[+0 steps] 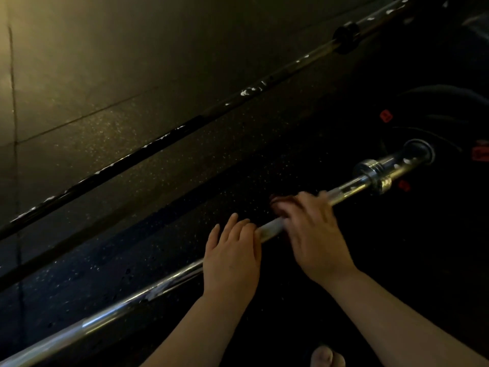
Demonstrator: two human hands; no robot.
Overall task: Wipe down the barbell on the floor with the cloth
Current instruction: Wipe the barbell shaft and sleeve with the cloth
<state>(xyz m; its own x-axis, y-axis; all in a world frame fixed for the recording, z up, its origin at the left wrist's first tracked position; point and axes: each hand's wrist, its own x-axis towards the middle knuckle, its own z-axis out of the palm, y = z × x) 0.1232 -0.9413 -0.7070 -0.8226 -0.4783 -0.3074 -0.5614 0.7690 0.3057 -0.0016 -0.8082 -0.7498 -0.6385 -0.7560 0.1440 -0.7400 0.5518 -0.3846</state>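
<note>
Head view: dim gym floor (105, 128), speckled dark matting.
Barbell (270, 230): chrome, lies on the floor, running from lower left to a collar (374, 176) and dark plate (449, 123) at upper right.
Left hand (231, 256): fingers loosely spread, palm resting on the bar.
Right hand (315, 231): closed over the bar, just beside the left.
Cloth (279, 203): dark reddish, under the right fingers, mostly hidden.
Second bar (158, 140): parallel, farther off, flecked white.
</note>
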